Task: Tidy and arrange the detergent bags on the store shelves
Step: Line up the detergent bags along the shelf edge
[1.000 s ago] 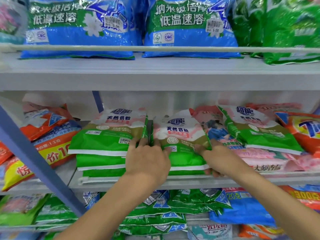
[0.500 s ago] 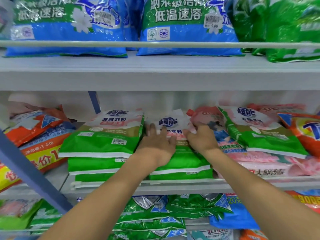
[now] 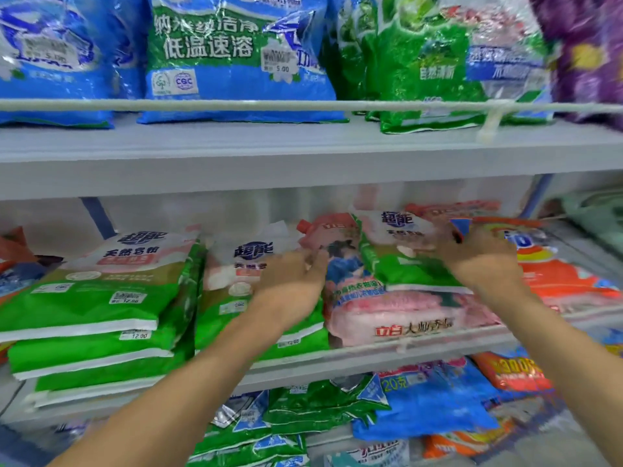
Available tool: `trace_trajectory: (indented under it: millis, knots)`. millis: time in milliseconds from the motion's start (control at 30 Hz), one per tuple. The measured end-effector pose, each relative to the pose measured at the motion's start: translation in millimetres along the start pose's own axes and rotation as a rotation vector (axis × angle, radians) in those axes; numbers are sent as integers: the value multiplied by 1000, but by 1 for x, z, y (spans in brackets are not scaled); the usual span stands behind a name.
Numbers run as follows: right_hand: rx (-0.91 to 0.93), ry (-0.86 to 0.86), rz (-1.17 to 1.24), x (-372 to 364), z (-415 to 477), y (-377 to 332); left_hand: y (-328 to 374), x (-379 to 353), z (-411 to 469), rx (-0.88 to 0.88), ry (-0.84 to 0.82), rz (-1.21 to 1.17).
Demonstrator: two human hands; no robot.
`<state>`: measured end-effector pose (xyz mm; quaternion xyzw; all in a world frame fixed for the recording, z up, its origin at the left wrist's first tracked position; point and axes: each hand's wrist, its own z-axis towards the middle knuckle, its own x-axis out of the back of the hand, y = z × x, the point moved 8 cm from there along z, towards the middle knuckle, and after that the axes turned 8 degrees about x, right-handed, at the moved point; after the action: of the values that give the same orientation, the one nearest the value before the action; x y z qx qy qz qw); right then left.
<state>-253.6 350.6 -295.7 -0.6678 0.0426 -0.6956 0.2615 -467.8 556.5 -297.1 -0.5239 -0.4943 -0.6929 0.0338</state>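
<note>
- Head view: a grey upper shelf (image 3: 303, 153) carries upright blue bags (image 3: 236, 62), with green bags (image 3: 431, 72) to their right and a purple bag (image 3: 593, 55) at the far edge. All stand behind a white rail (image 3: 236, 104).
- The middle shelf (image 3: 371, 360) holds flat piles. A left stack (image 3: 94, 308) of green-and-white detergent bags touches a middle stack (image 3: 232, 298) of the same kind. Next come pink pouches (image 3: 404, 315), then an orange bag (image 3: 566, 278).
- Below, crumpled green packs (image 3: 303, 416) lie beside a blue pack (image 3: 431, 409).
- One tilted green-and-white bag (image 3: 394, 261) lies on top of the pink pouches.
- The left hand (image 3: 293, 278) lies flat and released on the right part of the middle stack's top bag, fingers stretched, fingertips at the edge of the pink pouches.
- The right hand (image 3: 482, 254) sits at the tilted green-and-white bag's right edge, between it and the orange bag. Blur hides whether its fingers clasp the bag.
</note>
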Motion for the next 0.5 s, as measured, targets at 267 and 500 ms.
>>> trace_trajectory:
  millis: [267, 500]
  knots:
    - [-87, -198, 829, -12, -22, 26, 60, -78, 25, 354, -186, -737]
    - [-25, -564, 1247, -19, -44, -8, 65, -47, 10, 372, -407, -907]
